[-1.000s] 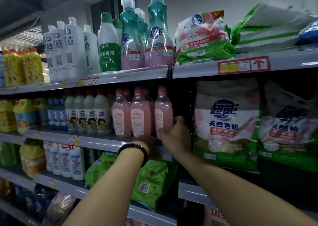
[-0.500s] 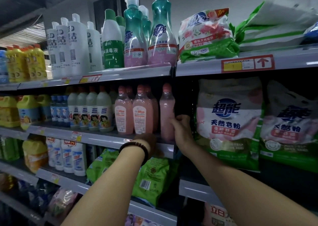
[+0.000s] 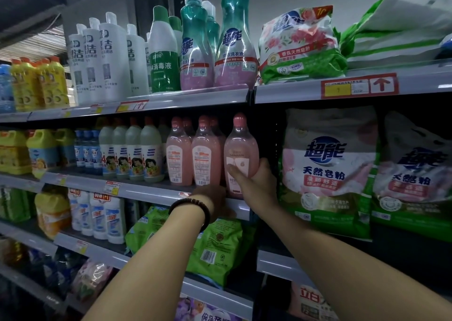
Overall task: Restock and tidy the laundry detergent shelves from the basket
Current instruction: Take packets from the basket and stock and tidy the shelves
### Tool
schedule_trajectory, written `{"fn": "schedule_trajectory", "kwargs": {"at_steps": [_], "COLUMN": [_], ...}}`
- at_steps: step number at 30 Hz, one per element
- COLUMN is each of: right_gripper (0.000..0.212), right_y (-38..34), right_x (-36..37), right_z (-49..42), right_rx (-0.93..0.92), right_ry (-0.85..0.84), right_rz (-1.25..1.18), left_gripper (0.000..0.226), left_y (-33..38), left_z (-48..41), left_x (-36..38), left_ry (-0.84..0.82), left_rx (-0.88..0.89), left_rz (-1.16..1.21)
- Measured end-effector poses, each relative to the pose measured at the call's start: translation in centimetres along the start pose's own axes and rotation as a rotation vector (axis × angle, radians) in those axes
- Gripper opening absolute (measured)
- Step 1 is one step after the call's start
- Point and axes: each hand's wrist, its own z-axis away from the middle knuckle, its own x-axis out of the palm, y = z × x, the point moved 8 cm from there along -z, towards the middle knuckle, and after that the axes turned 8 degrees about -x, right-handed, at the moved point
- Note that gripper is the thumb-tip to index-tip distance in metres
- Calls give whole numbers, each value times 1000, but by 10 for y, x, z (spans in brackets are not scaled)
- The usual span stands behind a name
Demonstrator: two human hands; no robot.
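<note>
pink bottle (image 3: 241,157) stood upright at right end of pink row (image 3: 188,154), on middle shelf (image 3: 151,191), just beside shelf divider. wrapped by right hand (image 3: 256,182) round lower body, thumb across front label; probably turned label-out to face aisle, unlike neighbours showing back labels. left hand (image 3: 215,202) rested on shelf lip below row, likely for bracing; whether closed on anything could not be told. green-and-pink soap powder bags (image 3: 327,174) leaned in next bay. no basket in view.
</note>
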Motion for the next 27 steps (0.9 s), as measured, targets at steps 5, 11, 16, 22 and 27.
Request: {"fn": "schedule_trajectory", "kwargs": {"at_steps": [5,11,16,22,27], "right_gripper": [58,55,61,66,61], "right_y": [-2,-7,-6,1,-3], "right_x": [0,-3,-3,-2,-3], "right_z": [6,16,15,13,14], "right_rx": [-22,-93,-141,-178,-198], "right_ry": [31,134,173,214,231], "right_rz": [18,103,212,247,250], "left_gripper": [33,16,54,76,46], "left_y": [-5,-56,-79,-47,-27], "left_z": [6,13,22,14,0], "left_x": [-3,-29,-69,-84,-87], "left_ry": [43,354,893,1006,1034], "left_rx": [46,50,-149,-162,-57], "left_rz": [64,669,661,606,351]}}
